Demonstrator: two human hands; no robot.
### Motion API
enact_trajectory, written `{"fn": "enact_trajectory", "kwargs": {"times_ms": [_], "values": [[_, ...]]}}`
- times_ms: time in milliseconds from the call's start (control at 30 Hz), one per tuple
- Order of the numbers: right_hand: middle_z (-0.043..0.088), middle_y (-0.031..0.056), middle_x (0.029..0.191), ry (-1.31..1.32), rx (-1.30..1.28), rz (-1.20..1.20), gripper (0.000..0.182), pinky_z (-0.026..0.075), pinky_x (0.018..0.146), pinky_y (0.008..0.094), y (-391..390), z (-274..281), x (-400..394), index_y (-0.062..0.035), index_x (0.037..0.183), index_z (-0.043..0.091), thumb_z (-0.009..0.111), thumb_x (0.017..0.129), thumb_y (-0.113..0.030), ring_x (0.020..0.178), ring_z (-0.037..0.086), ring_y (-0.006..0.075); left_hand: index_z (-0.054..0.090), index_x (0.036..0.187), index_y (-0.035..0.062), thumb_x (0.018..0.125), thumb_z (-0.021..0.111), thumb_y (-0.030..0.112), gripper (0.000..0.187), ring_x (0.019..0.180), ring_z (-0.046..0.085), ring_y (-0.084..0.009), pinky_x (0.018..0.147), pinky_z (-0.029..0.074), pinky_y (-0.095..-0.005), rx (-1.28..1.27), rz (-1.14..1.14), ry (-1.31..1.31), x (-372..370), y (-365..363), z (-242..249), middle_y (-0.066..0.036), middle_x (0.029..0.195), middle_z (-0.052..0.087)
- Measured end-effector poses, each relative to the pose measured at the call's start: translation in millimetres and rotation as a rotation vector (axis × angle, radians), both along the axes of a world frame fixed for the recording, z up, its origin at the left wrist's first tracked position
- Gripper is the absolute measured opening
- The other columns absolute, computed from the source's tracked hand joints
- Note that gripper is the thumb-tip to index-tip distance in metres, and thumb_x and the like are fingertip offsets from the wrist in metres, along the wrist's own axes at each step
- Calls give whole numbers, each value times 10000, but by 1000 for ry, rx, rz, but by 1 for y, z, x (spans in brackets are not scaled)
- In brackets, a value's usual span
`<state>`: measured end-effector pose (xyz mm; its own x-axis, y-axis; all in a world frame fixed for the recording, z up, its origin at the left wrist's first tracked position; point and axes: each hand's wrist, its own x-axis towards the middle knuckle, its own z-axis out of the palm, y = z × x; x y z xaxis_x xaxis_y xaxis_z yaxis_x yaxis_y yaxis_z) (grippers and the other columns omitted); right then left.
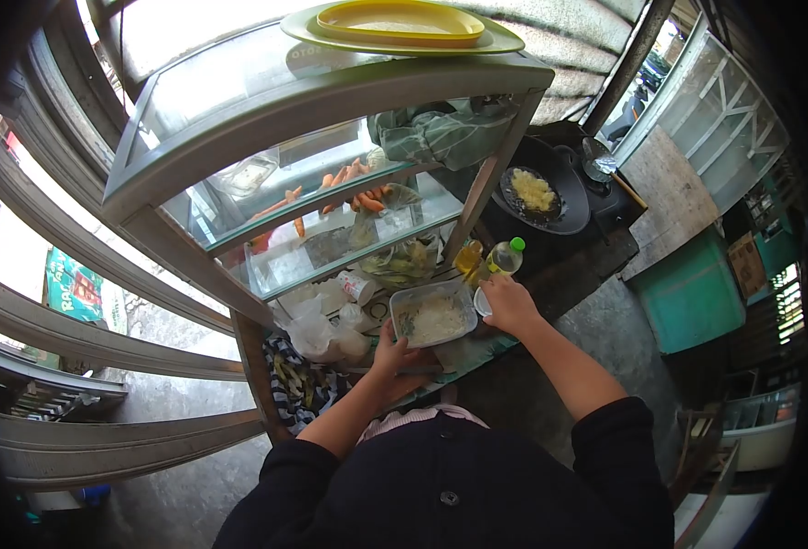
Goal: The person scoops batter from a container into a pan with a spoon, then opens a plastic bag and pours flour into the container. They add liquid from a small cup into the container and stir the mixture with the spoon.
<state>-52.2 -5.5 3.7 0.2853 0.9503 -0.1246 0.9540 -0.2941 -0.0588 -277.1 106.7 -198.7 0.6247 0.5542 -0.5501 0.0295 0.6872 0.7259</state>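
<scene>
My left hand (388,351) is at the lower left corner of a clear plastic container (433,314), its fingers on the rim. Pale, floury-looking stuff lies inside the container. At the container's right side my right hand (506,304) is closed on a small white cup (484,303), whose contents I cannot make out. Just beyond that hand stand a bottle with a green cap (506,257) and a container of yellow liquid (468,257). Farther right, a yellow battered piece (533,190) lies in oil in a dark wok (569,212).
A glass display case (331,91) with orange sausage-like items (358,188) rises in front, green and yellow plates (399,23) on top. Plastic bags (322,334) and a fallen paper cup (358,286) lie left of the container. A green box (688,288) stands at the right.
</scene>
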Motion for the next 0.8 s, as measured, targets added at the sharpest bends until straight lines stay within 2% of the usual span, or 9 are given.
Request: {"fn": "enact_trajectory", "kwargs": {"times_ms": [133, 200, 400, 467, 500, 633, 700, 733, 800], "values": [[581, 132, 1072, -42, -12, 26, 535, 520, 841, 398, 3, 0, -5, -41, 1067, 596, 850, 621, -191, 1062, 594, 299, 109, 1508, 195, 917, 495, 26, 726, 995, 655, -356, 786, 587, -406, 17, -9, 12, -2, -2, 9, -142, 1458, 372], [581, 130, 1066, -58, -6, 39, 530, 517, 841, 395, 4, -1, -6, -41, 1061, 596, 850, 620, -190, 1060, 594, 297, 42, 1505, 254, 886, 498, -31, 820, 947, 670, -331, 788, 589, -408, -53, -71, 22, -5, -1, 13, -159, 1477, 318], [581, 121, 1055, -83, 14, 69, 538, 511, 846, 386, 7, 1, -11, -39, 1068, 591, 848, 619, -189, 1042, 592, 291, -155, 1489, 396, 868, 540, 12, 1008, 958, 666, -361, 811, 568, -460, -142, -252, 41, -17, 0, 12, -213, 1429, 372], [575, 123, 1124, -113, -60, 80, 656, 509, 885, 393, 9, 4, -14, -32, 1212, 582, 837, 631, -199, 1089, 584, 287, -192, 1477, 418, 859, 555, 21, 1047, 971, 656, -365, 821, 559, -473, -139, -277, 69, -18, 0, 13, -215, 1429, 370], [575, 123, 1124, -113, -60, 81, 656, 509, 885, 393, 9, 3, -14, -32, 1212, 582, 837, 631, -199, 1089, 584, 287, -228, 1465, 440, 851, 571, 31, 1088, 985, 646, -370, 830, 550, -486, -136, -303, 97, -18, 1, 13, -216, 1429, 367], [576, 117, 1089, -142, -1, 130, 643, 507, 871, 387, 7, -4, -13, -33, 1194, 584, 841, 627, -193, 1068, 584, 285, -239, 1470, 423, 840, 585, 36, 1107, 1024, 617, -384, 847, 538, -494, -224, -268, 119, -19, 3, 8, -219, 1436, 354], [577, 114, 1060, -155, 42, 159, 622, 505, 857, 376, 5, -4, -11, -31, 1169, 586, 845, 625, -186, 1051, 584, 284, -242, 1473, 409, 795, 646, 57, 1171, 1003, 594, -382, 820, 529, -489, -272, -201, 72, -20, 4, -3, -215, 1377, 383], [577, 119, 1079, -78, 59, 131, 650, 501, 877, 382, 5, -4, -9, -38, 1200, 580, 844, 626, -193, 1068, 582, 290, -242, 1473, 409, 795, 646, 57, 1171, 1003, 594, -382, 820, 529, -489, -274, -196, 72, -21, 4, -8, -215, 1377, 383], [577, 124, 1098, 4, 75, 114, 679, 497, 897, 388, 3, -4, -3, -44, 1231, 573, 843, 628, -199, 1084, 580, 296, -131, 1513, 354, 780, 630, 45, 1101, 1032, 566, -364, 847, 509, -480, -319, -105, 65, -24, 4, -13, -178, 1365, 381]]}}
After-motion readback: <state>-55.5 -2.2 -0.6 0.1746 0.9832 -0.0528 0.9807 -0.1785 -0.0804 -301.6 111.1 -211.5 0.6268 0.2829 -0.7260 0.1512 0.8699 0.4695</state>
